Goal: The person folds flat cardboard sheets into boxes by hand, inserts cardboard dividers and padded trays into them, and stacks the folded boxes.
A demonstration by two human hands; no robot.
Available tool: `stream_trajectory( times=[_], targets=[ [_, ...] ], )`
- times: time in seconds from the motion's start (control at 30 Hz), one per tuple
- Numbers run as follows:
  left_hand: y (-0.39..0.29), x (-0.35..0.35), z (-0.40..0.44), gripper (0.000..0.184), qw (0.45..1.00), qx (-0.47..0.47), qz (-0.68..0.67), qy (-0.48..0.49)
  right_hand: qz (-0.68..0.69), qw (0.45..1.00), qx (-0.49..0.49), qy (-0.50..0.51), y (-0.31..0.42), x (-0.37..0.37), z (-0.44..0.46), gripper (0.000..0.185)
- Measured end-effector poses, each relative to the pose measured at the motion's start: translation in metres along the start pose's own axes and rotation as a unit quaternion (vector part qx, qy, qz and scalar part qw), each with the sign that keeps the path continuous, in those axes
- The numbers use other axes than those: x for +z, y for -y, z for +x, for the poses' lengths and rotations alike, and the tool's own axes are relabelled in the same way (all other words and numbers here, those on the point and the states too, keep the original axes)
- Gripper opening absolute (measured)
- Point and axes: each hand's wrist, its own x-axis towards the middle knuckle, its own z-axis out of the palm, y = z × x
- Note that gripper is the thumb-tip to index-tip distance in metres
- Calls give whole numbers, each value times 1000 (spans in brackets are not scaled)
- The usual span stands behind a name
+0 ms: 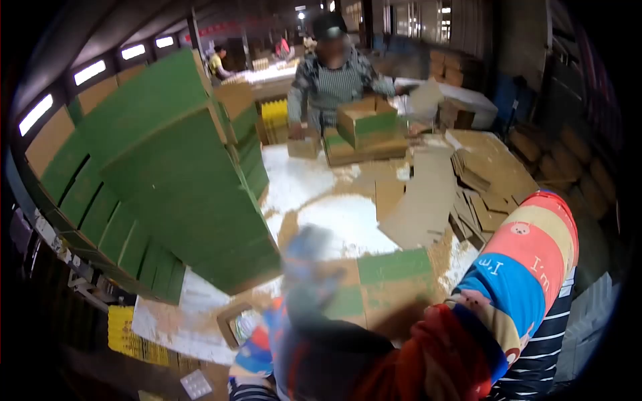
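Green-and-brown cardboard boxes [174,194] form a tall stack at left, above a bright yellow ridged object [127,334]. Just right lies a brown cardboard piece with an opening [225,325], on a white-and-brown worktop [341,217]. Near centre, a motion-blurred grey-blue hand [309,267] shows; whether left or right cannot be told. Behind stands a co-worker in a striped apron [332,87], near an open green-and-brown carton [368,127]. Beside the blurred hand, a flat green-and-brown cardboard panel [396,271] lies on the worktop; contact is unclear. The other hand is indistinct among overlapping sleeves; neither hand's fingers can be judged apart or together. Loose brown cardboard pieces [487,208] lie farther right, near a coral-blue-cream sleeve [525,257].
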Motion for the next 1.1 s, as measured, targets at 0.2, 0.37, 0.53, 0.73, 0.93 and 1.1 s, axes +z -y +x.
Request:
stream_trajectory(
  times=[0.2, 0.37, 0.53, 0.73, 0.93, 1.1],
  targets=[
    [-34, 128, -112, 61, 969, 43, 116, 215, 41, 997, 62, -9, -17, 61, -45, 50],
    [-65, 146, -150, 58, 968, -47, 111, 221, 127, 983, 35, -131, -14, 93, -43, 64],
    [-102, 140, -155, 54, 957, -55, 133, 251, 125, 965, 125, -195, -35, 161, -118, 77],
    [-131, 71, -71, 53, 932, -51, 132, 333, -61, 985, 151, -60, -29, 164, -187, 29],
    [-80, -6, -22, 35, 879, -67, -106, 460, 13, 975, 210, -77, -99, 100, -197, 44],
    [-20, -5, -1, 33, 887, -32, -159, 432, -130, 927, 326, -133, -62, 84, -152, 65]
  ],
)
